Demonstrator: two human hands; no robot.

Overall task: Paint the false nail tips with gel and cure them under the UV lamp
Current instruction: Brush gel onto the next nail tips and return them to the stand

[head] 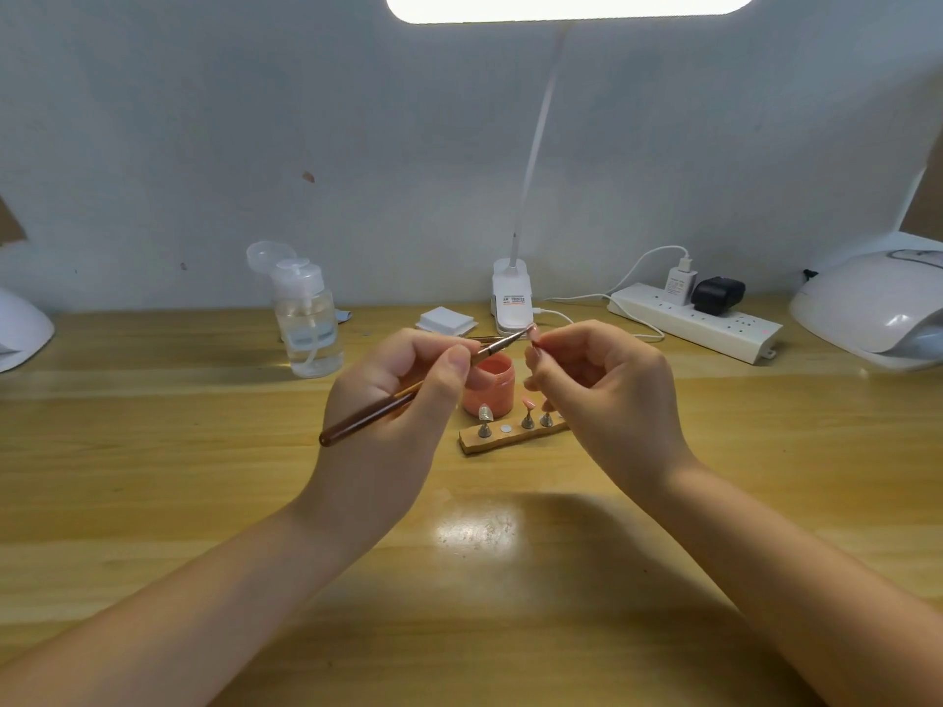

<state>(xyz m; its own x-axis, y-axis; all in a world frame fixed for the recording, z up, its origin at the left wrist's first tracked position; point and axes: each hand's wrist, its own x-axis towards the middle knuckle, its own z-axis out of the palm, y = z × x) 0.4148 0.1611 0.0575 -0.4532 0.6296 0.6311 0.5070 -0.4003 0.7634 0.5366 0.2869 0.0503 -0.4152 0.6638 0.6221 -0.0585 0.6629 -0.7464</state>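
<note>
My left hand (pixel 403 395) grips a brown-handled brush (pixel 367 418) whose tip reaches a small pink nail tip (pixel 532 333). My right hand (pixel 602 390) pinches that nail tip by its holder, raised above the table. Behind the hands stands an open jar of peach-pink gel (pixel 492 387). In front of the jar lies a wooden holder strip (pixel 510 437) with several metal cone stands; one carries a clear tip (pixel 485 413), another a pink tip (pixel 528 403). A white UV lamp (pixel 877 308) sits at the far right.
A clear pump bottle (pixel 308 324) stands at the left, a stack of white wipes (pixel 445 321) behind the jar. A clip desk lamp (pixel 512 303), a power strip (pixel 699 321) with plugs and cables line the wall. Another white device (pixel 20 331) sits at the left edge.
</note>
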